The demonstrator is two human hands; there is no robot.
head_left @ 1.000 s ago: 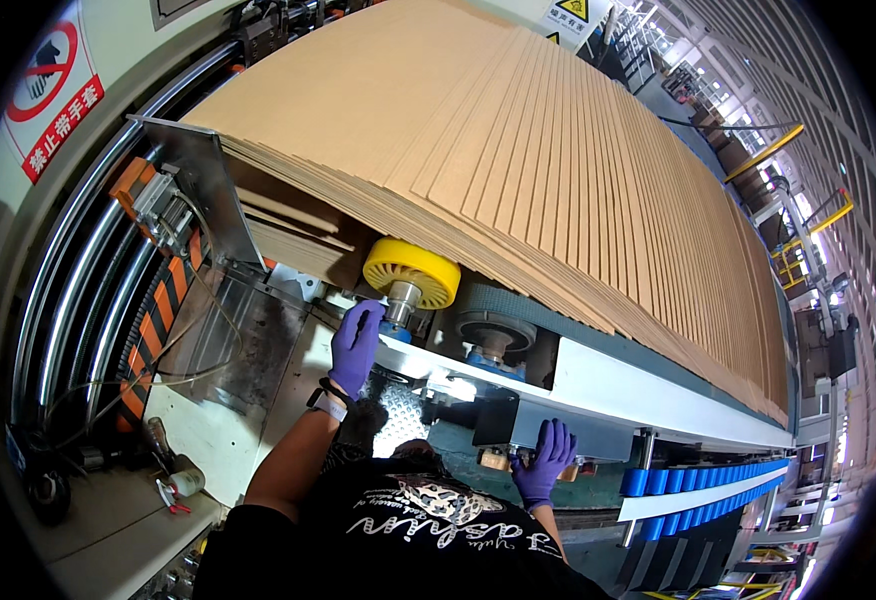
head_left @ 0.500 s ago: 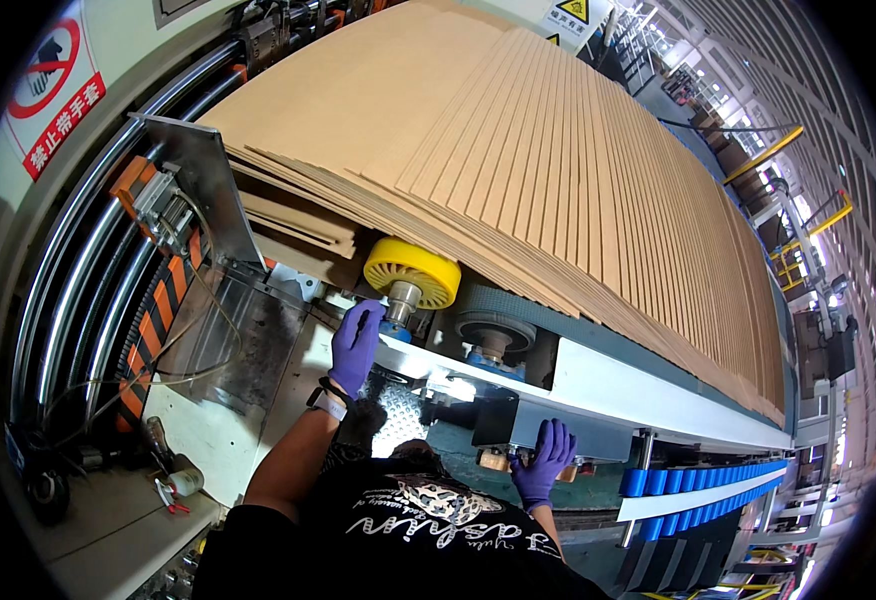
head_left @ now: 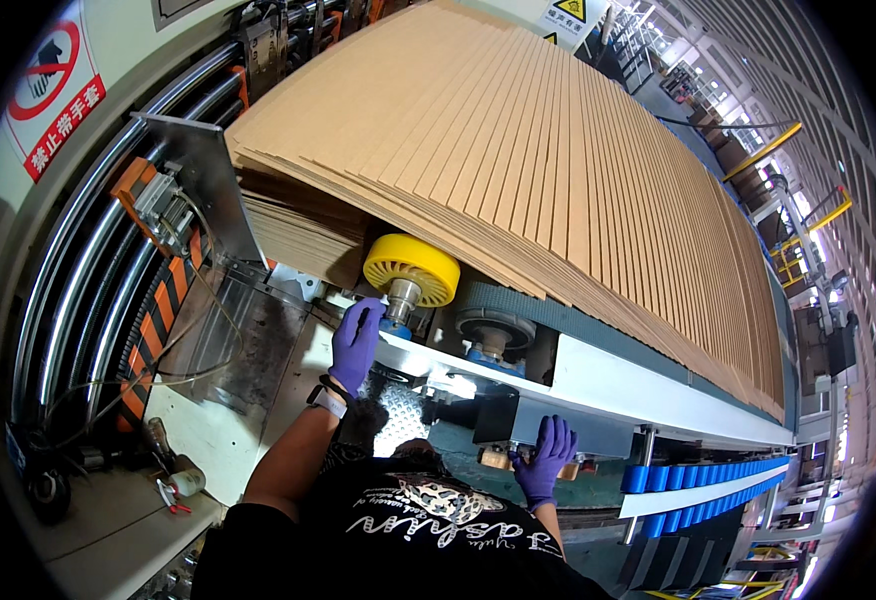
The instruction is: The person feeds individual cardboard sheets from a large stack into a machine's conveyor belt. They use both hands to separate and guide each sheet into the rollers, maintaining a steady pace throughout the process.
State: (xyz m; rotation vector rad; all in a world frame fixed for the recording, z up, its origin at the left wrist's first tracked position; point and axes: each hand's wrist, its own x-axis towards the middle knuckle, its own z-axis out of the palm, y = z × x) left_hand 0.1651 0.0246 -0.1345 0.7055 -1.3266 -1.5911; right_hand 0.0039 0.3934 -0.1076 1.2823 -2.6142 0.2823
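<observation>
- Yellow wheel (head_left: 411, 270) sits on a steel shaft under the front edge of the shingled cardboard sheets (head_left: 558, 160), which fan out across the machine and overlap the wheel's far rim.
- Left hand (head_left: 356, 343), in a purple glove, reaches up with fingers together and rests against the blue fitting at the foot of the shaft, just below the wheel; whether it grips anything cannot be told.
- Right hand (head_left: 546, 458), also purple-gloved, lies lower and to the right, fingers curled over the lower edge of the white machine rail (head_left: 648, 385), well apart from the wheel.
- Grey pulley with belt (head_left: 496, 328) stands just right of the wheel, beneath the sheets.
- Blue rollers (head_left: 698, 478) run along a white bar right of the right hand.
- Orange and black striped guard (head_left: 163, 300) lies to the left beside chrome bars.
</observation>
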